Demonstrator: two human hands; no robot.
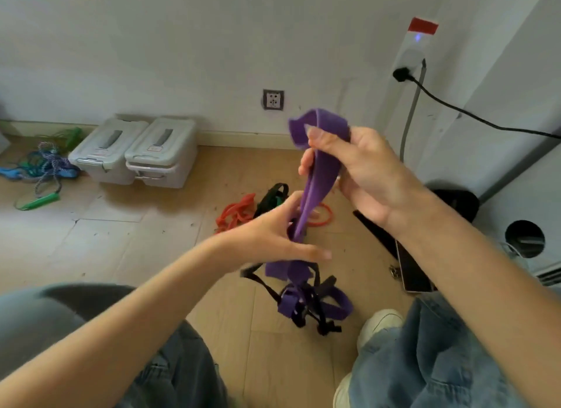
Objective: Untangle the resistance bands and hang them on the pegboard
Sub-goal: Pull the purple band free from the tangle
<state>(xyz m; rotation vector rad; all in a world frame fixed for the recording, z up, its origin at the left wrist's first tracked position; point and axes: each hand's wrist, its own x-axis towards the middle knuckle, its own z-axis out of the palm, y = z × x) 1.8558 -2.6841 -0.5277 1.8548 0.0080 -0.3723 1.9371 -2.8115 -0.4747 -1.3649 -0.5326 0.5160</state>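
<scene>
**Purple band held up, still knotted with the black one**

Containers first: two pale plastic bins (133,151) sit side by side on the floor (121,225) against the wall, lids on and latched, so can't tell what's in them.

Now the hands. The right hand (361,170) is up high, fingers and thumb curled around the top of the purple band (315,170), which folds over the thumb and drops straight down. The left hand (273,234) is lower, palm turned sideways, thumb and fingers pinching the same band at its middle; the index finger sticks out toward the right. It's a bit motion-blurred, so the exact finger placement is hard to call. Both forearms are bare and reach in from the bottom corners.

Below the left hand the purple band hangs into a messy knot with a thin black band (315,304), dangling just above the floor between the person's jeans-covered knees.

Further back on the floor there's an orange band (236,213) and a black-and-green band (273,195) lying together, well apart from the knot. A pile of jump ropes (45,167) sits left of the bins.
</scene>
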